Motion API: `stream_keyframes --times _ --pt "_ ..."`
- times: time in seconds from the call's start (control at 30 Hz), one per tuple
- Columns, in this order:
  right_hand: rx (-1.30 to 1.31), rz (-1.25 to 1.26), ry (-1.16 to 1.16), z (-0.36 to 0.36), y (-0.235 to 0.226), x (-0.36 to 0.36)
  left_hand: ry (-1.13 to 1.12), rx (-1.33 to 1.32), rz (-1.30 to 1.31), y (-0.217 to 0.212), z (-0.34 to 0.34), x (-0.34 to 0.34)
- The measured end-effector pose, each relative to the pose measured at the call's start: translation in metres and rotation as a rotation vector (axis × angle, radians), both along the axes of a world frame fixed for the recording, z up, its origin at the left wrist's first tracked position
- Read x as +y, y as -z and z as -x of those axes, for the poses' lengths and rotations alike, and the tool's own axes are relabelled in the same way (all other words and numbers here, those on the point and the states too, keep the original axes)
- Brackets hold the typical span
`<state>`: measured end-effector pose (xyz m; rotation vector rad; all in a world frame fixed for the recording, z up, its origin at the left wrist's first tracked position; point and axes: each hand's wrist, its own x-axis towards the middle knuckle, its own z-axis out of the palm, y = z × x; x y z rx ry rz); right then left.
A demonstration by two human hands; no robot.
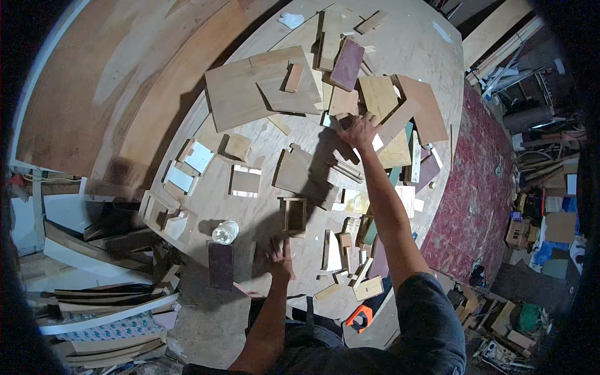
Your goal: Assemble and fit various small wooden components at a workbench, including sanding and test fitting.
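**Reaching into the offcut pile**

The right hand [358, 130] stretches far across the tabletop [250, 215] to a heap of plywood offcuts [381, 100] at its far side. It rests on the near edge of the heap, fingers curled down among the pieces — whether they have closed on one I cannot tell. The left hand [279, 255] lies near the front edge, fingers spread flat on the bare wood, holding nothing.

These offcuts look like thin, stiff, light boards — dry, not slippery, likely with rough sawn edges and splinters. A pinch across the faces near an edge should serve best; pieces overlap, so lifting one may shift its neighbours.

The tabletop is a big round sheet of pale plywood, littered with small blocks, a little open wooden frame [292, 214] and a clear plastic bottle [225, 232] lying near the left hand. Around it is a crowded workshop: stacked boards at the left, a red patterned floor [475, 187] and clutter at the right.
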<state>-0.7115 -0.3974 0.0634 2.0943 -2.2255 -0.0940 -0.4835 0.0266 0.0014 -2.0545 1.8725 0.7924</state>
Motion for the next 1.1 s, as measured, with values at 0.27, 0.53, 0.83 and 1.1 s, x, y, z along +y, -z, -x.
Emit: stream_keyframes --times 0.27,0.53,0.83,1.1 --pt "-1.184 -0.275 -0.095 0.015 -0.061 0.068 0.007 0.010 0.452 0.014 -0.008 0.017" --pt "-2.579 -0.436 0.285 -0.011 -0.115 0.271 0.004 -0.061 -0.004 0.006 -0.004 0.012" --pt "-2.370 -0.322 0.512 -0.026 -0.124 0.423 -0.111 0.437 -0.027 -0.073 -0.013 0.004" --pt "-2.282 -0.574 0.535 -0.036 -0.083 0.509 -0.456 1.379 -0.648 -0.117 -0.015 0.095"
